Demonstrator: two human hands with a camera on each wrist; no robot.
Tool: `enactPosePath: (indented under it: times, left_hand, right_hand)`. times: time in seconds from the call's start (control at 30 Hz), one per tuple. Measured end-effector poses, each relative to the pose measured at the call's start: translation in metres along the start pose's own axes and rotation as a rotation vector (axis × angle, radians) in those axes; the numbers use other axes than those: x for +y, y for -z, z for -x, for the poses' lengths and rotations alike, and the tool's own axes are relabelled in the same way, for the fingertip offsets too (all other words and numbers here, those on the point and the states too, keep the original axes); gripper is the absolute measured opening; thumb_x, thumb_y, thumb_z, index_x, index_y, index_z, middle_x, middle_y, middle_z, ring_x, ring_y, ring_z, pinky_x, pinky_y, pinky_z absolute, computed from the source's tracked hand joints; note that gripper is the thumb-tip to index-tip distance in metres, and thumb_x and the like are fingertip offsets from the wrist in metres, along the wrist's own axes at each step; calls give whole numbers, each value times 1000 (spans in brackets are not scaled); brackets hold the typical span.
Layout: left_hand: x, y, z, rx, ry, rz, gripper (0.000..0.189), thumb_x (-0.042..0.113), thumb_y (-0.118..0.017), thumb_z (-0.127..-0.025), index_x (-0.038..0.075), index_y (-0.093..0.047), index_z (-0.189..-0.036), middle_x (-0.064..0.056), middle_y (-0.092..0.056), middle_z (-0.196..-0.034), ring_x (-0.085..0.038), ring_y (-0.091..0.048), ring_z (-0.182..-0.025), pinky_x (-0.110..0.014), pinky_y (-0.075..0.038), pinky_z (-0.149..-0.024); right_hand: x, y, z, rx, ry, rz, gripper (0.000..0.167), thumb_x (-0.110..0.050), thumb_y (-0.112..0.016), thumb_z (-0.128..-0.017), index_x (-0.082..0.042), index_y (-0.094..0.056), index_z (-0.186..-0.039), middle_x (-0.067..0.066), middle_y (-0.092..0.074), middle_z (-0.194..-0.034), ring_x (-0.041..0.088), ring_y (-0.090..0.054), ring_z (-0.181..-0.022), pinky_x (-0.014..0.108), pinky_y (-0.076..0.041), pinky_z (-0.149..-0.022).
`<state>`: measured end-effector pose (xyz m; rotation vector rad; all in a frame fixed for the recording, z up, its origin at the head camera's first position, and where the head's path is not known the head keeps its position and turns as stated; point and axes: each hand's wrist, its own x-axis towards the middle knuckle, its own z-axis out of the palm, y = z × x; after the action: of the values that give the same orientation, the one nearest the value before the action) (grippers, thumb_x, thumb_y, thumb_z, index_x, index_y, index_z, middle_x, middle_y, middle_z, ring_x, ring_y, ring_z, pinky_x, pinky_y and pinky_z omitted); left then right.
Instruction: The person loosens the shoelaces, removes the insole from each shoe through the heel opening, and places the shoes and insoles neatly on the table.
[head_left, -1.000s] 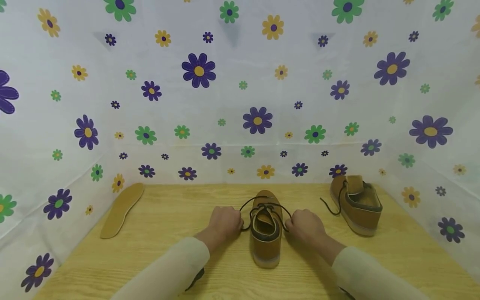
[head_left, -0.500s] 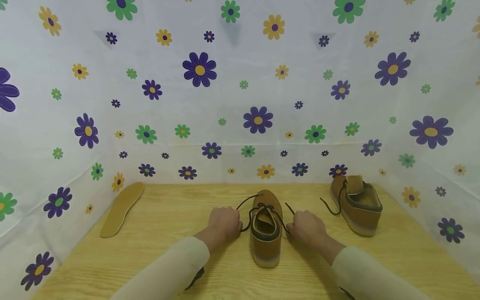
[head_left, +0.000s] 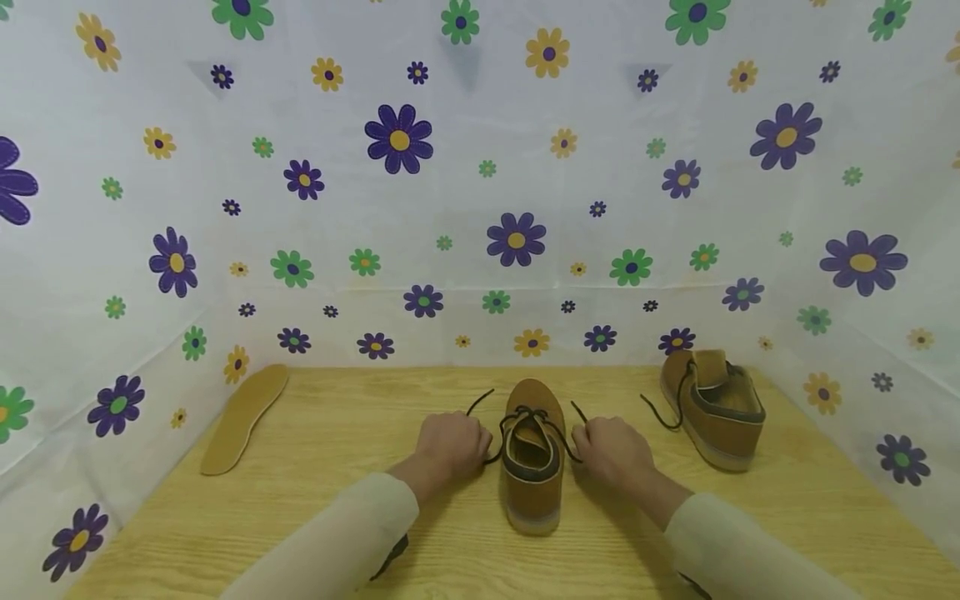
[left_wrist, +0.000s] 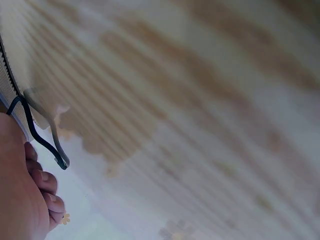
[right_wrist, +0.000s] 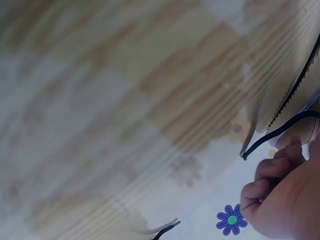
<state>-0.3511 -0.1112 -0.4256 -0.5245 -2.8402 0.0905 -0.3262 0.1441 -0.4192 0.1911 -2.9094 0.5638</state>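
A brown shoe [head_left: 534,504] stands upright on the wooden table in the head view, heel towards me, its dark shoelace [head_left: 532,412] crossing at the front opening. My left hand [head_left: 452,446] has curled fingers and grips one side of the lace just left of the shoe. On the right, my right hand [head_left: 617,452] grips the other side the same way. A free lace end pokes up past each hand. Both wrist views show a lace end [left_wrist: 62,162] hanging bent beside the curled fingers; the grip points themselves are hidden.
A second brown shoe [head_left: 723,425] sits at the back right, its tongue folded out and its lace trailing left. At the far left lies a tan insole [head_left: 243,425]. Flower-printed white sheeting [head_left: 337,242] encloses the table's back and sides.
The free lace ends, which earlier lay across the shoe's toe, have drawn apart: the right one first, then the left. Both hands stay almost in place.
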Motion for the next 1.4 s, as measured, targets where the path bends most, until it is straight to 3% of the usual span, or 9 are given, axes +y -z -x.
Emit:
enactPosePath:
  times: [0.13,0.33,0.53,0.63,0.77,0.93,1.17,1.4]
  left_hand:
    - [1,-1,0,125,-46,26,52,36,-44,-104,19,-44,-55,1,-49,-56,-14,-49,-49,-37,-42,-42]
    - [3,0,3,305,-128,25,49,43,-43,-104,15,-59,-68,-2,-60,-65,-21,-64,-61,-37,-48,-47]
    - [3,-1,4,519,-257,53,52,43,-40,-105,15,-56,-64,1,-53,-58,-17,-55,-51,-31,-42,-42]
    - [2,-3,4,592,-313,105,61,50,-28,-106,16,-51,-62,3,-47,-55,-13,-45,-45,-25,-32,-40]
    - [0,-4,2,611,-340,214,68,61,-18,-103,16,-48,-62,6,-39,-55,-7,-31,-47,-20,-22,-45]
    - [1,-3,0,601,-366,308,56,55,-35,-103,15,-53,-70,5,-47,-61,-9,-36,-55,-24,-31,-53]
    - [3,-2,0,598,-360,337,31,39,-57,-94,14,-56,-76,4,-54,-69,-14,-43,-65,-32,-36,-64]
    - [6,0,-3,649,-452,336,18,23,-58,-92,15,-55,-76,6,-52,-68,-12,-47,-67,-29,-38,-63]
  right_hand:
    - [-2,0,1,32,49,-30,55,-49,-41,-103,-15,-52,-62,-1,-50,-56,15,-44,-50,30,-33,-47]
    - [-8,2,2,45,130,-46,57,-59,-46,-99,-16,-50,-62,-2,-47,-55,13,-41,-50,28,-31,-48]
    - [-8,2,3,50,170,-53,53,-59,-54,-95,-17,-51,-63,-4,-48,-56,12,-41,-50,28,-33,-50]
    - [-8,2,3,38,173,-79,52,-60,-57,-92,-18,-51,-64,-4,-48,-56,11,-41,-49,27,-33,-49]
    - [-8,2,3,44,180,-135,50,-59,-62,-90,-17,-52,-64,-4,-47,-55,10,-39,-48,26,-32,-48]
    - [-7,2,3,68,195,-185,46,-53,-66,-89,-17,-52,-64,-5,-46,-55,9,-39,-50,25,-33,-49]
    - [-9,1,3,83,233,-244,42,-45,-70,-88,-16,-51,-64,-7,-47,-57,8,-40,-53,24,-34,-51]
    - [-10,-1,2,121,282,-269,33,-35,-72,-86,-17,-52,-67,-8,-46,-59,6,-41,-54,22,-34,-51]
